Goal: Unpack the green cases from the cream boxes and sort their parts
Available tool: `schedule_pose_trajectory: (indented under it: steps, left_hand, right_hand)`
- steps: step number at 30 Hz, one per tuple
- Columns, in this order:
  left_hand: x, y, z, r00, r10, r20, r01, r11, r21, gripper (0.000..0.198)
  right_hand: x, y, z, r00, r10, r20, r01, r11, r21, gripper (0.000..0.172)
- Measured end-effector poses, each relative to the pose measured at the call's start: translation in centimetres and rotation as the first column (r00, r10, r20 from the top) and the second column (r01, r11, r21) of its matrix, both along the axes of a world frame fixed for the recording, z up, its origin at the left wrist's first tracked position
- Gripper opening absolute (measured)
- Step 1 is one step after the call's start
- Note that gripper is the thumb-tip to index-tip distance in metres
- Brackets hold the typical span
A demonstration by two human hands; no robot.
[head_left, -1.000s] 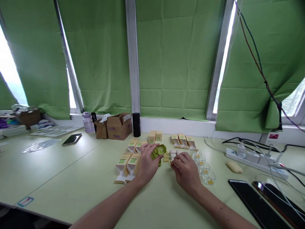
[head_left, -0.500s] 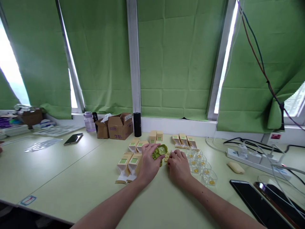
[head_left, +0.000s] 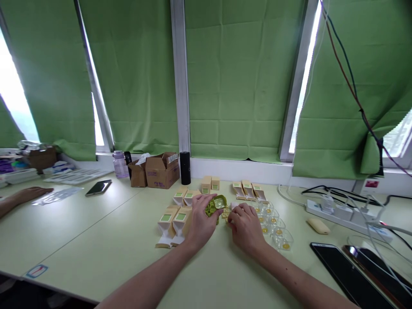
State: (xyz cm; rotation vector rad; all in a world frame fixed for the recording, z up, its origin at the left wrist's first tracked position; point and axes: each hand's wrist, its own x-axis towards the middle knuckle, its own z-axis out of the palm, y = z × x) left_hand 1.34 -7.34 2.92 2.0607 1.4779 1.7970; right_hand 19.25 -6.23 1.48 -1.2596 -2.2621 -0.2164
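My left hand (head_left: 203,219) is closed on a small green square dish (head_left: 220,201), held tilted between thumb and fingers above the table. More green pieces (head_left: 210,209) show just behind it, partly hidden by my fingers. To the right, my right hand (head_left: 246,223) is low at the table with curled fingers, and what lies in its fingertips I cannot make out. Small yellowish pieces (head_left: 225,213) lie between the two hands. Clear plastic cups with yellow centres (head_left: 279,231) stand in rows beside my right hand. Open cardboard boxes with green labels (head_left: 166,218) are left of my left hand.
More small boxes (head_left: 247,189) stand behind the hands. Toward the back left are brown cartons (head_left: 162,171), a black cylinder (head_left: 185,167) and a phone (head_left: 98,187). A power strip (head_left: 347,219) and a dark tablet (head_left: 347,270) lie right. Another person's hand (head_left: 30,194) rests far left.
My right hand has shifted slightly right, away from the yellowish pieces. My left hand stays nearly still with the green dish. Another person's hand has come into view at the far left.
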Motion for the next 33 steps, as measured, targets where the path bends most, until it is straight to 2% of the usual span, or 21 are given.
schedule_pose_trajectory:
  steps: [5,8,15,24,27,30,33]
  left_hand:
    - [0.2,0.0,-0.2,0.999,-0.027,0.017,0.027,1.000,0.003,0.045]
    - [0.3,0.0,-0.4,0.999,-0.032,0.025,0.032,0.999,0.001,0.047]
    - [0.9,-0.3,-0.4,0.998,-0.048,0.028,0.047,0.998,0.038,0.042]
    - [1.2,-0.2,-0.5,0.989,-0.117,0.090,0.123,0.991,-0.061,0.031]
    - [1.3,-0.1,-0.3,0.954,-0.201,0.224,0.235,0.963,-0.135,0.037]
    - [1.5,-0.1,0.0,0.867,-0.302,0.397,0.397,0.899,-0.184,0.047]
    - [1.7,-0.2,0.4,0.801,-0.324,0.503,0.476,0.855,-0.207,0.054]
  right_hand:
    - [0.2,-3.9,-0.7,0.990,0.132,0.058,-0.115,0.964,-0.239,0.008]
    - [0.2,-5.0,-1.5,0.976,0.209,0.068,-0.185,0.947,-0.264,0.012]
    - [1.1,-4.1,-2.0,0.968,0.245,-0.054,-0.251,0.943,-0.220,0.021]
    - [1.7,-3.0,-2.4,0.942,0.265,-0.205,-0.267,0.963,0.015,0.025]
    - [1.8,-2.9,-2.5,0.934,0.268,-0.235,-0.269,0.963,0.029,0.026]
    - [1.8,-3.0,-2.4,0.933,0.265,-0.243,-0.267,0.963,0.024,0.027]
    - [1.8,-3.1,-2.1,0.939,0.250,-0.237,-0.261,0.965,-0.015,0.027]
